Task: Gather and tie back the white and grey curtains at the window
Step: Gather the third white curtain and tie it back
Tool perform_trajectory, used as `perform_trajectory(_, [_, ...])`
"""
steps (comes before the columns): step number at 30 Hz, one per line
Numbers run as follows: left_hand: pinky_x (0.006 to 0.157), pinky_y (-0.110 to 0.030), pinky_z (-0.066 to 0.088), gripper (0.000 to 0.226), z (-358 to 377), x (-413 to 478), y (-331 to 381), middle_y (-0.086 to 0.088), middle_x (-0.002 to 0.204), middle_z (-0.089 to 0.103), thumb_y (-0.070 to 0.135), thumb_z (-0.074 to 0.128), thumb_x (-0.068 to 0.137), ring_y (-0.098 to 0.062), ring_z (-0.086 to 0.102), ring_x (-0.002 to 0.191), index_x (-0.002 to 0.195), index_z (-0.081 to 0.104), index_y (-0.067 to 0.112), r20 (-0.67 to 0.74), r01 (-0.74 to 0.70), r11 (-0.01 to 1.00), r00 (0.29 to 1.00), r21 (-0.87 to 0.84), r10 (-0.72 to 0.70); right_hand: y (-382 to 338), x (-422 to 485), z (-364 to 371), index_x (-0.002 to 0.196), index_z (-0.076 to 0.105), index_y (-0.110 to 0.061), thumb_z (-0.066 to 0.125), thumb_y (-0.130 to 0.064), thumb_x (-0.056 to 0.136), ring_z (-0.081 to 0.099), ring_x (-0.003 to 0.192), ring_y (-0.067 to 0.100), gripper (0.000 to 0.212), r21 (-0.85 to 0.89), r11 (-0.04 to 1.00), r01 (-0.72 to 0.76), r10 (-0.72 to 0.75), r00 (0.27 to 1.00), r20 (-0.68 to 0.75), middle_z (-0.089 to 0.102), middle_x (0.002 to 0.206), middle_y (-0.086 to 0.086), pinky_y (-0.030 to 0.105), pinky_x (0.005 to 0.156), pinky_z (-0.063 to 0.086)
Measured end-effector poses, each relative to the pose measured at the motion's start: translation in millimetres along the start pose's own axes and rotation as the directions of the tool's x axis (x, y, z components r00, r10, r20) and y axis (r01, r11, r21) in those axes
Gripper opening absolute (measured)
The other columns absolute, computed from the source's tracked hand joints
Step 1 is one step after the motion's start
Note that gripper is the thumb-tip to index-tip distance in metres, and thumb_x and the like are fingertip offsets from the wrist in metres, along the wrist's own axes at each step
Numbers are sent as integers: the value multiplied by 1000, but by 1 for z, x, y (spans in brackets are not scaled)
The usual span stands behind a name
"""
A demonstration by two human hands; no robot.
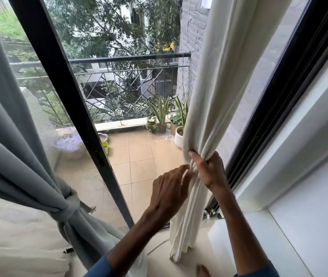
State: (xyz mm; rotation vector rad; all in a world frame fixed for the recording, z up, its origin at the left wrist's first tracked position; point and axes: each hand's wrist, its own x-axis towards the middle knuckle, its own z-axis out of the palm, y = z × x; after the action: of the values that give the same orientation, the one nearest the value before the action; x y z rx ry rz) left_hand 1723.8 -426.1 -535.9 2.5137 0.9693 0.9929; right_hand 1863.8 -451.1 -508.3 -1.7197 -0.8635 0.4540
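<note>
Right hand [209, 168] clamps the gathered white curtain [215, 92]; left hand [169, 188] pinches its folds; grey curtain [9, 140] hangs knotted.

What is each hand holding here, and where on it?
Right hand clutches the white curtain at its gathered middle. Left hand pinches the same bunch just below with its fingers.

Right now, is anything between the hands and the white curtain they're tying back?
Nothing visible. The right hand already clamps the gathered white curtain, and the left hand touches the same bunch just beside it. The grey curtain hangs tied, well apart.
</note>
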Motion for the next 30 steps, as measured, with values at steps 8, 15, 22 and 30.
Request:
perform_trajectory(8, [60, -32, 56, 35, -5, 26, -17, 18, 75, 70, 58, 74, 77, -3, 65, 62, 84, 63, 25, 53, 208, 903, 978, -375, -203, 9, -4, -24, 82, 78, -11, 81, -17, 83, 75, 79, 25, 7, 199, 979, -40, 7, 986, 167, 77, 81, 12, 45, 74, 60])
perform_trajectory(15, [84, -46, 58, 83, 3, 67, -40, 2, 127, 60, 36, 92, 65, -19, 62, 111, 133, 48, 19, 438, 195, 764, 890, -615, 126, 17, -16, -40, 104, 72, -7, 90, -23, 70, 73, 92, 27, 42, 418, 898, -140, -19, 935, 355, 76, 101, 15, 47, 84, 60])
perform_trajectory(22, [55, -35, 55, 51, 1, 85, -22, 5, 105, 69, 6, 82, 79, -10, 66, 83, 124, 59, 11, 642, 270, 704, 691, -657, 333, 40, -22, -40, 125, 57, -3, 79, -67, 66, 68, 83, 16, 90, 562, 735, -380, 50, 857, 514, 67, 88, 9, 32, 79, 59])
perform_trajectory(30, [77, -20, 56, 48, -6, 90, -19, 1, 120, 69, -6, 72, 85, -11, 67, 104, 130, 56, 0, 662, 281, 669, 620, -688, 421, 63, -20, -20, 138, 40, 18, 69, -30, 89, 43, 125, 59, 74, 613, 675, -410, 13, 838, 546, 41, 131, 51, 70, 111, 26])
